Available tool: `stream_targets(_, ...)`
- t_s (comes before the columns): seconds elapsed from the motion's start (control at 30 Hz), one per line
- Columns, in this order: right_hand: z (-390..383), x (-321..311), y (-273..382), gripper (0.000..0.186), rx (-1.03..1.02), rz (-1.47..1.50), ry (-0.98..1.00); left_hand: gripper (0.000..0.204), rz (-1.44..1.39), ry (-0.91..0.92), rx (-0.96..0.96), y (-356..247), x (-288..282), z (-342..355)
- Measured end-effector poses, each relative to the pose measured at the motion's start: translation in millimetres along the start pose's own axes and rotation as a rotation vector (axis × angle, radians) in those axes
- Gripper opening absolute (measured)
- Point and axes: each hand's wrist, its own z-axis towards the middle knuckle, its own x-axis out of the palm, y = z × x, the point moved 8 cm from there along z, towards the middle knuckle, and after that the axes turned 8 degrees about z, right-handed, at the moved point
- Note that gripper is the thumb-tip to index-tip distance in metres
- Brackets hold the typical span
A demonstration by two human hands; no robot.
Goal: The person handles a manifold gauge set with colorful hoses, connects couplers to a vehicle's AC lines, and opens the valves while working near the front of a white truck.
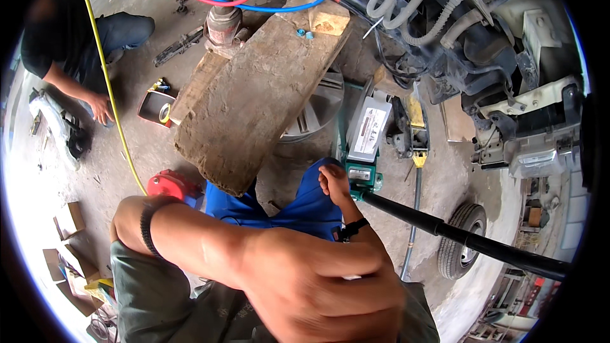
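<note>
Close in front, my left hand (pixel 324 286) is closed and slightly blurred, its forearm bent across from the left. A small white bit (pixel 351 277) shows between its fingers; what it belongs to is hidden. A black band circles that arm near the elbow. My right hand (pixel 335 181) rests by my blue-trousered right knee, fingers curled in and nothing visible in them. A dark watch (pixel 350 230) is on that wrist. Nearest to it is a green floor jack (pixel 361 174) with a white label plate and a long black handle (pixel 445 228).
A thick wooden plank (pixel 248 89) slopes up ahead of my knees, beside a bottle jack (pixel 223 25). Vehicle underparts with grey hoses (pixel 413 6) fill the upper right. A tyre (pixel 462 241) lies at right. Another person's hand (pixel 100 108) is at left, past a yellow hose (pixel 105 67).
</note>
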Motion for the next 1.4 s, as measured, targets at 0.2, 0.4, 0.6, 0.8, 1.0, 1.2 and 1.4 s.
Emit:
stream_targets(0.2, 3.5, -3.7, -1.7, 0.016, 0.045, -0.043, 0.025, 0.006, -0.170, -0.159, -0.307, 7.1, -11.9, -1.0)
stream_targets(0.4, 17.1, -0.4, -16.7, 0.020, 0.150, -0.100, 0.234, 0.014, 0.246, 0.166, -0.123, 30.6, -49.1, -49.1)
stream_targets(0.6, 18.9, -10.1, -34.6, 0.021, 0.284, -0.005, 0.269, 0.021, 0.310, 0.262, -1.023, 115.8, -77.2, -187.2)
stream_targets(0.8, 19.7, -4.8, -32.7, 0.020, 0.301, -0.059, 0.245, 0.018, 0.201, 0.237, -1.260, 129.1, -82.4, -218.6)
stream_targets(1.0, 10.6, 7.3, -15.5, 0.017, 0.008, -0.295, 0.110, 0.018, 0.194, 0.156, -1.231, 124.4, -85.6, -223.6)
stream_targets(1.2, 31.7, 8.5, 6.7, 0.020, -0.519, -0.594, 0.102, 0.020, 0.104, 0.158, -1.266, 124.9, -85.2, -230.6)
stream_targets(1.4, -3.3, 28.1, 49.0, 0.019, -0.964, -0.863, -0.054, 0.020, 0.083, 0.144, -1.311, 121.8, -84.5, -230.2)
